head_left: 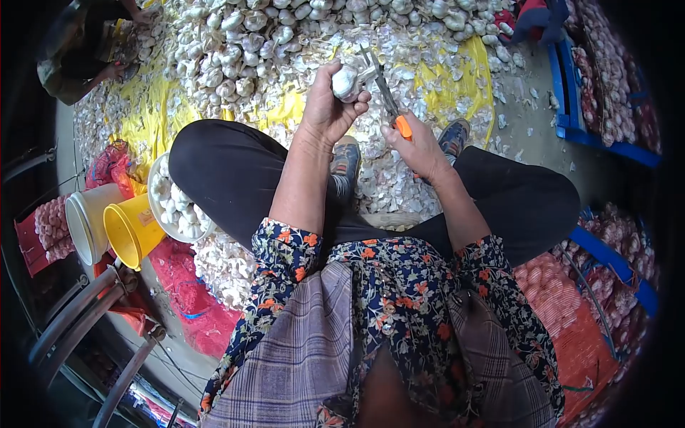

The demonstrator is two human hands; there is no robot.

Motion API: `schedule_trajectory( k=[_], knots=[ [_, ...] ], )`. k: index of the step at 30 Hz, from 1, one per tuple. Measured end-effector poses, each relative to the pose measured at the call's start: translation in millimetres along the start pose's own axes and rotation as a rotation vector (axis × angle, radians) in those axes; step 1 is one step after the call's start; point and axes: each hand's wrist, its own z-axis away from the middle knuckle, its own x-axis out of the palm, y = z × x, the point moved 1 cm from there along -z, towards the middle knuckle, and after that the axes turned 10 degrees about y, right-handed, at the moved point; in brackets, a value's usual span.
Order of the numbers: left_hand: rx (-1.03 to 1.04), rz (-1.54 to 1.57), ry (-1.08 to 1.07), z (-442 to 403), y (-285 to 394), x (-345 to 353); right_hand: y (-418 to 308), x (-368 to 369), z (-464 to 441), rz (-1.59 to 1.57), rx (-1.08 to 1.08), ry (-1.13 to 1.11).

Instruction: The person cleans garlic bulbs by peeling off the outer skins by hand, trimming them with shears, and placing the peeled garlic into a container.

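Observation:
My left hand (pixel 331 105) is closed around a garlic bulb (pixel 345 84), whose cut-looking stem end points right. In my right hand (pixel 419 146) are shears (pixel 387 93) with orange handles, gripped near the pivot end of the handles. Their dark blades point up and away from me, right beside the bulb's stem; I cannot tell whether they touch it. Below both hands, the floor between my shoes is covered with loose garlic skins (pixel 392 182).
A large heap of garlic bulbs (pixel 242 43) lies ahead. At left stand a white bowl of garlic (pixel 178 207), a yellow bucket (pixel 128 232) and a white bucket (pixel 91 221). Another person (pixel 78 57) works at upper left. Blue racks (pixel 564 93) with filled net sacks are at right.

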Motion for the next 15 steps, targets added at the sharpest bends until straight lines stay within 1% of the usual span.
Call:
schedule_trajectory(
  k=[3, 5, 8, 9, 11, 12, 14, 15],
  knots=[
    [0.016, 0.007, -0.008, -5, -2, 0, 1, 0, -5, 0.008, 0.008, 0.010],
    [0.031, 0.009, 0.006, -10, -4, 0, 1, -1, -8, 0.073, 0.008, -0.044],
    [0.007, -0.039, 0.009, -15, -6, -1, 5, 1, -11, 0.058, 0.033, -0.039],
    [-0.021, -0.006, -0.025, -17, -6, -1, 5, 0, -10, 0.057, 0.041, -0.042],
    [-0.024, -0.031, 0.000, -20, -6, -1, 3, -4, -11, 0.070, -0.041, 0.013],
    [-0.021, -0.053, 0.023, -21, -7, -2, 8, -2, -11, 0.070, -0.035, 0.012],
    [-0.021, -0.038, 0.018, -23, -9, -4, 24, 5, -12, 0.144, -0.091, 0.172],
    [-0.001, -0.052, 0.018, -25, -10, -5, 33, 9, -14, 0.144, -0.086, 0.170]
  ],
)
